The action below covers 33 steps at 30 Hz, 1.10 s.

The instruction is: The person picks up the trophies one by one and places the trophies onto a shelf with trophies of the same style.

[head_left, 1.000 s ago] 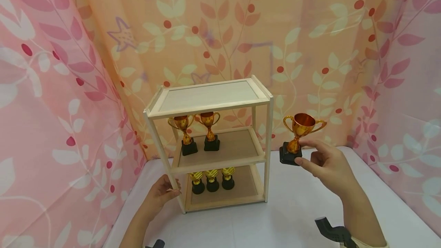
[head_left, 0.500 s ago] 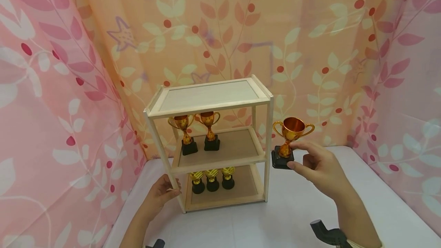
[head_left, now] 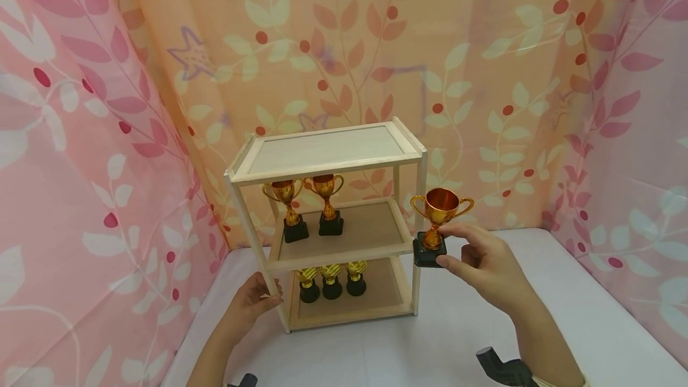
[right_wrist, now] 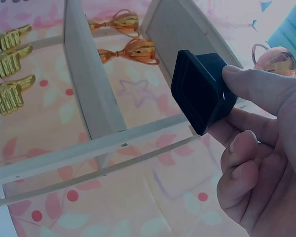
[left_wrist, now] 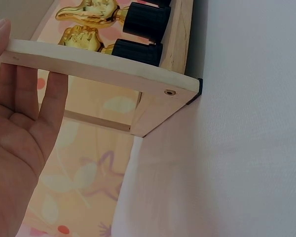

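Note:
My right hand (head_left: pixel 484 264) pinches a copper-gold trophy cup (head_left: pixel 442 206) by its lower stem and black base (right_wrist: pixel 200 89), holding it upright in the air at the shelf's right front post. In the right wrist view the base's underside faces the camera. The small pale wooden shelf (head_left: pixel 341 257) has three tiers. With thumb on one side and fingers on the other, my left hand (head_left: pixel 249 303) grips its left front post (left_wrist: pixel 98 66). Two similar trophy cups (head_left: pixel 287 191) (head_left: pixel 325 189) stand at the left of the middle tier.
On the bottom tier stand three gold thumbs-up trophies (head_left: pixel 331 279) with round black bases. White cloth (head_left: pixel 387 357) covers the table. A patterned orange curtain (head_left: pixel 344 46) hangs behind, with pink ones (head_left: pixel 80 166) at the sides.
My right hand has carried the trophy cup left and slightly down, from well right of the shelf to its right post. The left hand and shelf stay put.

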Tool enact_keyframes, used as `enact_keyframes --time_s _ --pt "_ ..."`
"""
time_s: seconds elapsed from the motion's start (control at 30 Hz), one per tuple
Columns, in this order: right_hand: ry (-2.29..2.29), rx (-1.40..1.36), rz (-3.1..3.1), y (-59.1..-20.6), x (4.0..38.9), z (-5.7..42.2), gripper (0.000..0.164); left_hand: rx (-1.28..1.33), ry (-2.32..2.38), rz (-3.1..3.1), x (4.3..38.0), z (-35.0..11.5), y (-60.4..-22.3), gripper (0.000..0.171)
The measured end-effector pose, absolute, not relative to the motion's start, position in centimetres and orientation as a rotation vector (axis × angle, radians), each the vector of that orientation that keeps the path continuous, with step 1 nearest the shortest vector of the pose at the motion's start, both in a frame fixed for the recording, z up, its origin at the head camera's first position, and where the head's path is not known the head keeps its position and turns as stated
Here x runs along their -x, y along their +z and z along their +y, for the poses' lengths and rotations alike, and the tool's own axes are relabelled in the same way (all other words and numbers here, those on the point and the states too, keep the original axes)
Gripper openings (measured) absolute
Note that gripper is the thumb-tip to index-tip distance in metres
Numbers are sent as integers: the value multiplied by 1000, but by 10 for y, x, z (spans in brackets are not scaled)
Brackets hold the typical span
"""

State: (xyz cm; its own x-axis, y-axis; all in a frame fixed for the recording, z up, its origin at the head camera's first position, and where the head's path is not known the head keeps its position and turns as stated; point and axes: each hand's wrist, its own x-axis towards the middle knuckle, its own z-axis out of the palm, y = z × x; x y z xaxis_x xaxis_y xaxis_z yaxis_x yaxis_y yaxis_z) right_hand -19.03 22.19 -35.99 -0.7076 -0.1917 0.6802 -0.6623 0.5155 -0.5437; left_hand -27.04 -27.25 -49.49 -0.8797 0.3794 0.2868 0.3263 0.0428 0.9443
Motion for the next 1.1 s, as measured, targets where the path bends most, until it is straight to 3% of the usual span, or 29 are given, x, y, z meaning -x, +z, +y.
enact_keyframes --time_s 1.1 --pt "1205 -731 -2255 -372 197 191 48 -790 2022 2227 273 -274 -499 24"
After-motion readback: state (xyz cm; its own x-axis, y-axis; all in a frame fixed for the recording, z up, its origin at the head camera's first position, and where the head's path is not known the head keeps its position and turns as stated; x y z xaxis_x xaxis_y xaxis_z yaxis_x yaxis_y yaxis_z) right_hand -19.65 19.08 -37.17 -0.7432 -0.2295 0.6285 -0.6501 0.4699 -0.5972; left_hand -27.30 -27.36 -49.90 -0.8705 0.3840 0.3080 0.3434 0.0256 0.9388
